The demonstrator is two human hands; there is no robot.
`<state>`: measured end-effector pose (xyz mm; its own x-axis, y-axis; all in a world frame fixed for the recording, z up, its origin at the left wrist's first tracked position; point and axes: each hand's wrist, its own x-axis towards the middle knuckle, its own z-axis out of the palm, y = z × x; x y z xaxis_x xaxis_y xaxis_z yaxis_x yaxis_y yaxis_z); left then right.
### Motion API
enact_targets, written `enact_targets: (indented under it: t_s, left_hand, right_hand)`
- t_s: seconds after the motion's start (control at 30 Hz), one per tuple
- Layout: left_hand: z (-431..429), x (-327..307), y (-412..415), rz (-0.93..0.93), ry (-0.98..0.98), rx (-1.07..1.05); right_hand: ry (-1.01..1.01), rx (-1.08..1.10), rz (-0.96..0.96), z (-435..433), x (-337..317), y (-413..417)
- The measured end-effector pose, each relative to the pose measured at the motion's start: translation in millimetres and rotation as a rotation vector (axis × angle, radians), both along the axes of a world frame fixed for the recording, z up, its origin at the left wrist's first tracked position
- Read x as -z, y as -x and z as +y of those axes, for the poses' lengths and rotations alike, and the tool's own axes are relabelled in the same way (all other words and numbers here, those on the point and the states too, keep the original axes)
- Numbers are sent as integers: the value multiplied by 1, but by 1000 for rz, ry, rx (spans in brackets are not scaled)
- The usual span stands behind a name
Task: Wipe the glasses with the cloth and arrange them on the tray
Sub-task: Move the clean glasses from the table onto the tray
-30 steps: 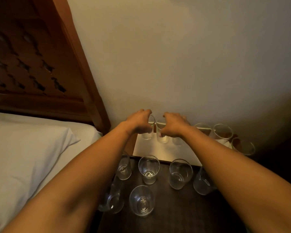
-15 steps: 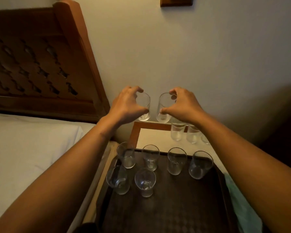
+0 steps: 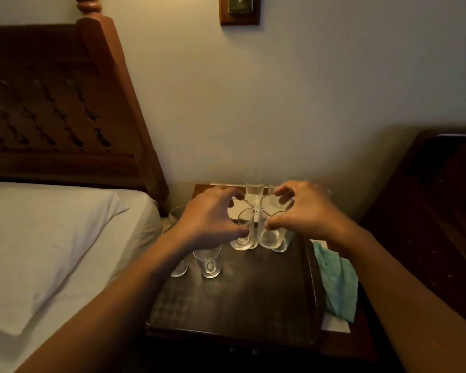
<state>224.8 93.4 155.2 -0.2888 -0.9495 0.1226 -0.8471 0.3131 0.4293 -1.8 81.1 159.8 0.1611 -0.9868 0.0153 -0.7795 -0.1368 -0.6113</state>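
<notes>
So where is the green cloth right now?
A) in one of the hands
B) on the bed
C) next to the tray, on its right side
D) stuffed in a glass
C: the green cloth lies crumpled beside the right edge of the tray. The left hand grips the left glass and the right hand grips the right glass, so neither holds the cloth.

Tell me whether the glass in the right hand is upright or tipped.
Upright: the glass is held mouth up, base toward the tray, with the right hand gripping it near the rim.
</notes>
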Motion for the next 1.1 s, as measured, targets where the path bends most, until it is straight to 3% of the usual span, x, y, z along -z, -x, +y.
enact_targets:
  t_s: [0.4,1.1]
  left_hand:
    - [-2,91,37,-263,-216,59]
    - [-5,97,40,-309,-288,87]
  right_hand:
    - [-134,77,100,33,121,33]
    - [-96,146,34,41,130,24]
